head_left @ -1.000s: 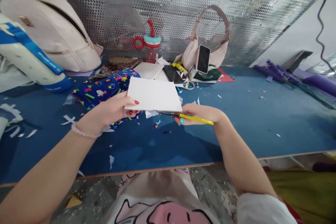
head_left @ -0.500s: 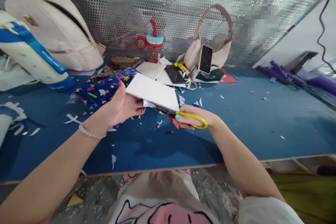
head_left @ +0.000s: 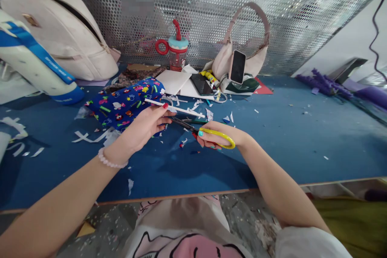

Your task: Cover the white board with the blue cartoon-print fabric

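My left hand (head_left: 146,127) pinches a thin white board (head_left: 184,109), now seen nearly edge-on, thumb on top and fingers below. Yellow-and-red-handled scissors (head_left: 188,126) are gripped in my right hand (head_left: 222,133), their dark blades pointing left under the board toward my left fingertips. Whether the blades touch anything there I cannot tell. Behind my left hand lies a blue cartoon-patterned piece (head_left: 117,105), perhaps wrapping or cloth. Paper scraps (head_left: 209,114) are scattered on the blue table (head_left: 272,141) around both hands.
At the back stand a pale backpack (head_left: 72,36), a red-handled cup (head_left: 177,54) and a small handbag (head_left: 255,62) with a phone (head_left: 237,67) against it. A blue-and-white bottle (head_left: 45,64) leans at left. Purple flowers (head_left: 323,82) lie at right.
The white board has tipped from showing its broad face to nearly edge-on. My left hand has shifted right, and the scissors have moved slightly left.
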`<state>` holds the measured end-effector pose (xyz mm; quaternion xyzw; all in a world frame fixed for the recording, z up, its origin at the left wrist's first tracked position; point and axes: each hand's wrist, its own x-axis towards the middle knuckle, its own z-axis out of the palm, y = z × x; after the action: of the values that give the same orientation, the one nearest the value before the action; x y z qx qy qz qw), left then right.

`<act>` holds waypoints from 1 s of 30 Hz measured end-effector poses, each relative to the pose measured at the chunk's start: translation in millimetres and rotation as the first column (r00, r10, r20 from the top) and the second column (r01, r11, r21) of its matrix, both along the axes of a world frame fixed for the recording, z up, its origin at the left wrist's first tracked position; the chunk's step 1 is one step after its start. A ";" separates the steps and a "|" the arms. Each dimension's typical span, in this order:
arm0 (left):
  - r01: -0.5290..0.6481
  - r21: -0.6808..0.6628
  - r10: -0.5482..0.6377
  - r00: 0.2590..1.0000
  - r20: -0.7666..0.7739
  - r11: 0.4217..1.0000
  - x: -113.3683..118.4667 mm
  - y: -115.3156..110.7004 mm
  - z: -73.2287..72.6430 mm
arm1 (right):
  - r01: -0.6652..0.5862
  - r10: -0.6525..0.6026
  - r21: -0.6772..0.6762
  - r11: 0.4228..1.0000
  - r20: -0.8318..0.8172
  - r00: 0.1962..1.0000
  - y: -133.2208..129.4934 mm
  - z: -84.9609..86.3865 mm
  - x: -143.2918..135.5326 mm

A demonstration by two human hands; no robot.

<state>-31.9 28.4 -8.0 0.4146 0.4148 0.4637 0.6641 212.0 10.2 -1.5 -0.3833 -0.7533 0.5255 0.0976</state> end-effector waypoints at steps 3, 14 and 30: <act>-0.025 0.008 0.026 0.996 -0.083 1.000 1.3 -2.8 0.8 | 0.011 -0.011 -0.003 1.000 0.014 1.000 -1.0 1.1 -0.4; -0.155 0.138 0.180 0.964 -0.195 0.978 6.3 -10.0 5.1 | 0.045 -0.045 0.013 0.999 -0.016 0.999 -5.4 4.7 2.0; -0.125 0.342 0.206 0.955 -0.212 0.931 3.5 -12.0 3.4 | -0.013 0.009 -0.063 0.998 -0.052 0.999 -21.2 19.3 4.2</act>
<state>-28.5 16.4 -4.6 0.5354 0.4450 0.5259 0.4887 216.2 -11.0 17.8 -0.3683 -0.7355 0.5595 0.1021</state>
